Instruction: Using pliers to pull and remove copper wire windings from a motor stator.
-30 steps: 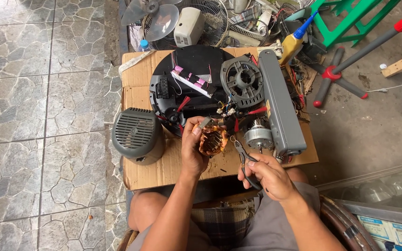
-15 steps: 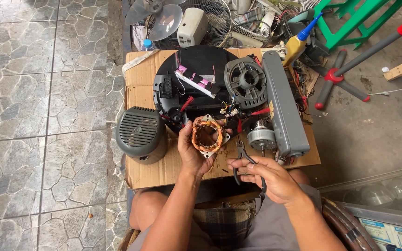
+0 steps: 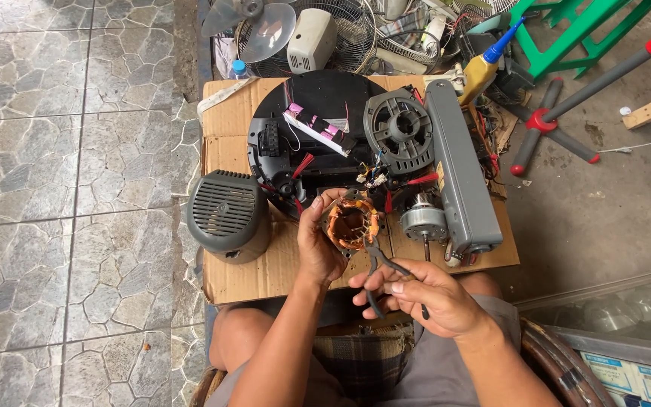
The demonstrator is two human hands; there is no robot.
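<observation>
Head view, left to right: a grey vented cover (image 3: 227, 215) lies on the cardboard (image 3: 265, 271), already off the fan. Beside it sits the round black base (image 3: 318, 113), opened, with wires showing. The left hand (image 3: 318, 245) is clenched around a stator (image 3: 352, 224) with copper windings, lifted just above the cardboard near the base. The right hand (image 3: 423, 294) grasps pliers (image 3: 386, 267), their tips close under the stator. Further right stand the rotor (image 3: 423, 222), the black motor housing (image 3: 401, 132) and a grey column (image 3: 461, 173). By the look of it, disassembly is done; work on the windings is under way, and reassembly remains.
</observation>
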